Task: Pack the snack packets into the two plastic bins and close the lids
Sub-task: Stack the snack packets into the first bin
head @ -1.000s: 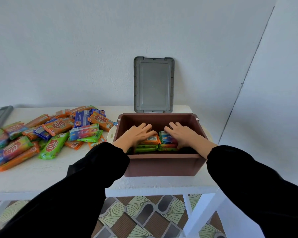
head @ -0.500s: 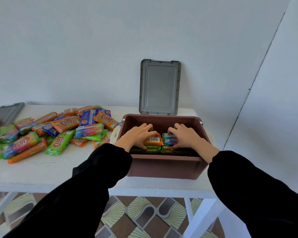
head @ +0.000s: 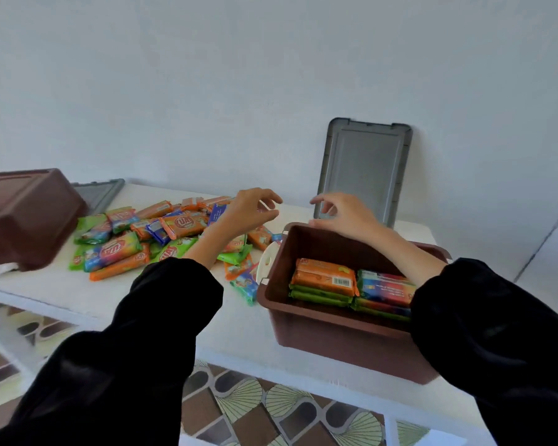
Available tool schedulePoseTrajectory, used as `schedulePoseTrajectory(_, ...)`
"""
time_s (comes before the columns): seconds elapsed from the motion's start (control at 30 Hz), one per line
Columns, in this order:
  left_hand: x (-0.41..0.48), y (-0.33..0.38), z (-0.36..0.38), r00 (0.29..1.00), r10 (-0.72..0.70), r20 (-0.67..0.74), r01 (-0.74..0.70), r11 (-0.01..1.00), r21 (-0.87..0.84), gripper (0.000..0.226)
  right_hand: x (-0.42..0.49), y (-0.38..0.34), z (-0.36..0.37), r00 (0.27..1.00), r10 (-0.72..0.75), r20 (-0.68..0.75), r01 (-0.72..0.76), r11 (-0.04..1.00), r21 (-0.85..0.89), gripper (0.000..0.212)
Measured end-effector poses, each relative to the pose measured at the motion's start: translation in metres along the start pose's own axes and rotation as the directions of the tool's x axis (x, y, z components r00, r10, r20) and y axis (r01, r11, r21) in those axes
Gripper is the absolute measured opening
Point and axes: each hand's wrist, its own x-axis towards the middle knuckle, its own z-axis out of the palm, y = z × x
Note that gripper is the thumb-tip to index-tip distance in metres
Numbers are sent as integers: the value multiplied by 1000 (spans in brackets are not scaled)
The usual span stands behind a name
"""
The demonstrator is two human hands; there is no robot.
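A brown plastic bin [head: 335, 336] stands on the white table at the right, holding stacked snack packets [head: 324, 276], orange on top at left and blue at right. Its grey lid [head: 364, 170] leans upright against the wall behind it. My right hand [head: 342, 214] hovers above the bin's far rim with loosely curled fingers, holding nothing. My left hand [head: 252, 210] hangs over the heap of loose packets [head: 136, 239] on the table, fingers relaxed and empty. A second brown bin [head: 26, 214] lies upside down at the far left, with a second grey lid [head: 99, 193] flat behind it.
The white table [head: 232, 329] has its front edge close to me, with patterned floor tiles [head: 258, 403] below. A white handle [head: 266, 260] sticks out on the bin's left side. The wall runs right behind the table.
Both hands have lifted out of the bin, leaving the packets stacked inside. My left hand moved left over the loose heap. The view swung left, showing the overturned second bin.
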Motion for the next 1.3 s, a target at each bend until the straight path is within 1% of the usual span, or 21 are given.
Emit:
schedulePoseTrajectory(0.07, 2, -29, -22, 995, -99, -27, 101, 992, 72, 23, 30, -19, 15, 998, -61, 21, 60, 998, 12, 47)
schedulePoseTrajectory(0.17, -1, -78, -47, 969, -237, -63, 245, 955, 169, 26, 73, -47, 47, 988, -137, 75, 132, 989, 69, 49)
schedulePoseTrajectory(0.27, -12, -121, -60, 927, -373, -50, 375, 909, 181, 31, 111, -71, 87, 965, -202, 165, 189, 978, 88, 53)
schedulePoseTrajectory(0.3, -17, -135, -61, 905, -424, -20, 419, 884, 209, 32, 122, -77, 99, 954, -221, 200, 207, 974, 89, 54)
schedulePoseTrajectory(0.37, -27, -162, -56, 835, -548, 54, 510, 806, 300, 36, 139, -87, 124, 921, -241, 306, 229, 971, 75, 59)
schedulePoseTrajectory(0.43, -38, -184, -47, 736, -671, 89, 619, 721, 311, 64, 149, -92, 145, 858, -237, 455, 259, 966, 16, 66)
schedulePoseTrajectory(0.47, -43, -189, -42, 709, -699, 90, 652, 699, 294, 76, 152, -93, 154, 824, -233, 517, 285, 958, -23, 69)
schedulePoseTrajectory(0.53, -48, -192, -33, 708, -704, 48, 667, 689, 283, 86, 154, -95, 164, 776, -225, 589, 354, 928, -112, 74)
schedulePoseTrajectory(0.6, -49, -190, -24, 706, -708, 2, 676, 676, 294, 87, 155, -95, 167, 776, -225, 589, 387, 908, -162, 76)
schedulePoseTrajectory(0.67, -52, -189, -16, 674, -739, -29, 704, 629, 329, 85, 153, -96, 168, 770, -239, 592, 428, 882, -200, 76)
schedulePoseTrajectory(0.77, -56, -184, -10, 622, -782, -35, 732, 566, 379, 80, 146, -95, 174, 771, -248, 587, 500, 806, -316, 75)
schedulePoseTrajectory(0.83, -59, -181, -11, 616, -787, -22, 722, 554, 415, 77, 143, -95, 177, 772, -255, 582, 511, 794, -329, 72)
schedulePoseTrajectory(0.9, -63, -179, -13, 622, -783, -9, 705, 555, 441, 76, 142, -95, 175, 771, -251, 585, 507, 798, -326, 71)
schedulePoseTrajectory(0.97, -68, -178, -12, 637, -771, -13, 702, 573, 423, 74, 141, -94, 172, 770, -233, 594, 488, 815, -312, 72)
schedulePoseTrajectory(1.07, -75, -175, -9, 677, -734, -51, 691, 611, 387, 73, 138, -95, 167, 747, -226, 625, 484, 829, -279, 77)
schedulePoseTrajectory(1.13, -78, -173, -11, 709, -702, -72, 670, 637, 380, 72, 136, -97, 164, 745, -235, 624, 466, 853, -235, 75)
schedulePoseTrajectory(1.23, -75, -165, -19, 728, -683, -63, 658, 669, 346, 66, 135, -96, 153, 764, -229, 604, 350, 933, -88, 70)
schedulePoseTrajectory(1.3, -69, -157, -28, 730, -681, -58, 661, 682, 312, 64, 134, -94, 138, 809, -221, 545, 274, 961, -18, 69)
